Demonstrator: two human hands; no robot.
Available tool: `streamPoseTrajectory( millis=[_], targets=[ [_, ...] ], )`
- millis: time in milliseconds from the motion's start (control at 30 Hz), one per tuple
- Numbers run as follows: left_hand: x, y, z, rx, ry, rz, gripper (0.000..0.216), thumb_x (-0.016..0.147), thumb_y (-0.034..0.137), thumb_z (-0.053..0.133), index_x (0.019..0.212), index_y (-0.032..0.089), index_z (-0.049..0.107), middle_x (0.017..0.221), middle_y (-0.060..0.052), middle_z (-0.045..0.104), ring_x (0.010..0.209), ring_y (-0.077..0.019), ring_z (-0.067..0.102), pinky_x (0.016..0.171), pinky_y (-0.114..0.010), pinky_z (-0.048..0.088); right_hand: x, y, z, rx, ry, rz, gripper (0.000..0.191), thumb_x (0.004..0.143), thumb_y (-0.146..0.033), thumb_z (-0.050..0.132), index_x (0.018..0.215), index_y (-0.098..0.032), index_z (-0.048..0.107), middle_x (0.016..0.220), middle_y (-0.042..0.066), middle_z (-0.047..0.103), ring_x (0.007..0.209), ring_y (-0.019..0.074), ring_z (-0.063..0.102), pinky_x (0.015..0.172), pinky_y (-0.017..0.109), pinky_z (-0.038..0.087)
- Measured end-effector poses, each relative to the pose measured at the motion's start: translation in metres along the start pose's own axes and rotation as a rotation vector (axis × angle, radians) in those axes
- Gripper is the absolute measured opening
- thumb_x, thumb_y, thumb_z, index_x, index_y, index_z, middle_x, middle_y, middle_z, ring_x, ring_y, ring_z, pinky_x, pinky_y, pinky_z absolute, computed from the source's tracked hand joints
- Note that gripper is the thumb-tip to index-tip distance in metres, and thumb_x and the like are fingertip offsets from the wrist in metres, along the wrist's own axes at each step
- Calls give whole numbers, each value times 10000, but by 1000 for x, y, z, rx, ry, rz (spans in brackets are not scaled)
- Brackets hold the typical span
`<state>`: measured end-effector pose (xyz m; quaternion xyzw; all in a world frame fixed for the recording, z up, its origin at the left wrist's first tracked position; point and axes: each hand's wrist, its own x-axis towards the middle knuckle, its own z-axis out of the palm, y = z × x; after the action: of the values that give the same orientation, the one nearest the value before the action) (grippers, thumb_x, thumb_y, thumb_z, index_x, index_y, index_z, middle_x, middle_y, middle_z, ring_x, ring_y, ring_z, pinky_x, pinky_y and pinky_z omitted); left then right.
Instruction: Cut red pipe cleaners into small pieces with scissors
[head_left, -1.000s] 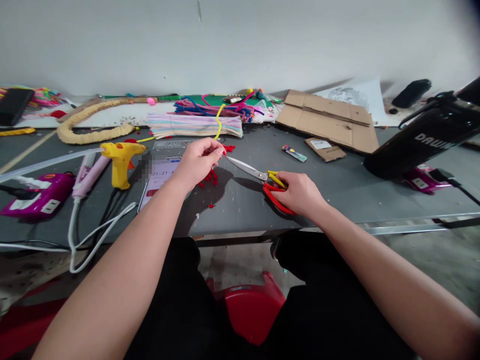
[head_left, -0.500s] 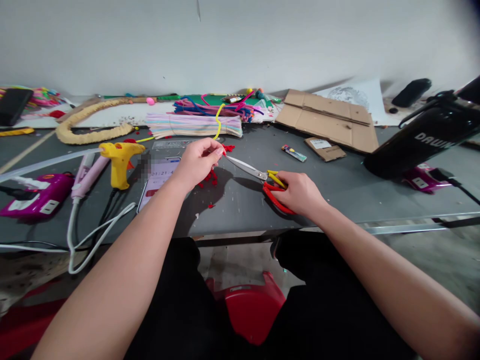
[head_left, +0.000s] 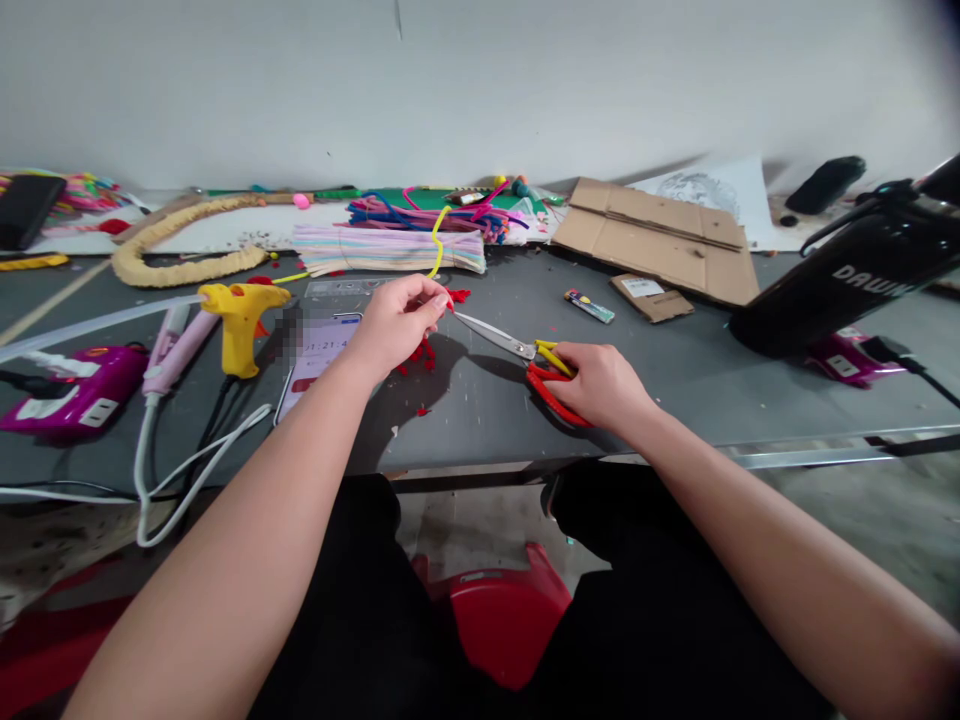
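Note:
My left hand point(head_left: 394, 325) is closed in a pinch on a small red fuzzy piece point(head_left: 450, 300) above the grey table point(head_left: 480, 410). My right hand point(head_left: 600, 385) grips the red and yellow handles of a pair of scissors point(head_left: 517, 350), whose blade tips meet the red piece at my left fingertips. Red scraps point(head_left: 420, 355) lie on the table under my left hand, next to a phone point(head_left: 319, 350) with a lit screen.
A yellow glue gun point(head_left: 240, 320), a pink tool with a white cord point(head_left: 169, 355) and a purple device point(head_left: 71, 390) lie at the left. Pastel and coloured pipe cleaners point(head_left: 386, 250) lie behind, cardboard point(head_left: 652, 240) at back right, a black bottle point(head_left: 847, 280) at right.

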<state>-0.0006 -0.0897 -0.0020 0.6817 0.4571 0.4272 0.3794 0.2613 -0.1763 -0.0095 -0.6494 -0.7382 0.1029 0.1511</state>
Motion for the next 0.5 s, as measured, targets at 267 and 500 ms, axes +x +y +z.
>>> streamPoseTrajectory(
  millis=[267, 500],
  targets=[
    [-1, 1, -1, 42, -12, 12, 129, 829, 305, 625, 843, 178, 638, 715, -7, 588, 611, -105, 516, 611, -248, 426, 1, 0, 0, -4, -7, 10, 237, 770, -411, 547, 651, -215, 488, 613, 11, 544, 555, 133, 394, 544, 270, 221],
    [0, 2, -4, 128, -16, 31, 87, 837, 264, 594, 829, 181, 620, 703, 0, 579, 591, -104, 504, 611, -250, 424, 0, 1, 1, -3, 3, 6, 242, 774, -414, 545, 645, -218, 483, 613, 8, 555, 554, 135, 403, 546, 271, 227]
  ],
)
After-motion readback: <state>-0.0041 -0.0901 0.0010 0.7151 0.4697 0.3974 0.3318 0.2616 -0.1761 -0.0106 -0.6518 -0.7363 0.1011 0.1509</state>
